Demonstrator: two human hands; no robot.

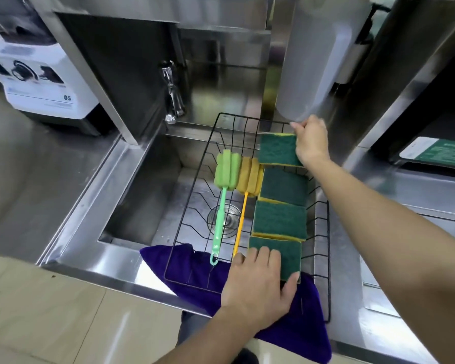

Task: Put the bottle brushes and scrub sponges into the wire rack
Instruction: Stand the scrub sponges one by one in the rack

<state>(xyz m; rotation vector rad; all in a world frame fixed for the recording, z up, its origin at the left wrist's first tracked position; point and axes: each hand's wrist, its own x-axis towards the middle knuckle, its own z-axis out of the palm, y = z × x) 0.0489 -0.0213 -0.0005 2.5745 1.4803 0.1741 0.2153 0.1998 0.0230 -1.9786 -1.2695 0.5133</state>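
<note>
A black wire rack [195, 195] spans the steel sink. Inside it lie a green bottle brush [222, 206] and a yellow bottle brush [248, 179] side by side, sponge heads at the far end. To their right, several green-and-yellow scrub sponges form a row. My right hand [311, 141] grips the farthest sponge [277, 149] at its right edge, near the rack's far corner. My left hand [258, 282] rests on the nearest sponge [286, 256], fingers spread over its left part and thumb at its front edge. Two middle sponges [283, 203] lie untouched.
A purple cloth [300, 324] hangs over the sink's front edge under the rack. A chrome tap [174, 98] stands behind the sink [142, 179], a drain [225, 215] below the rack. A white appliance [37, 77] sits at far left, a frosted jug [318, 56] beyond the rack.
</note>
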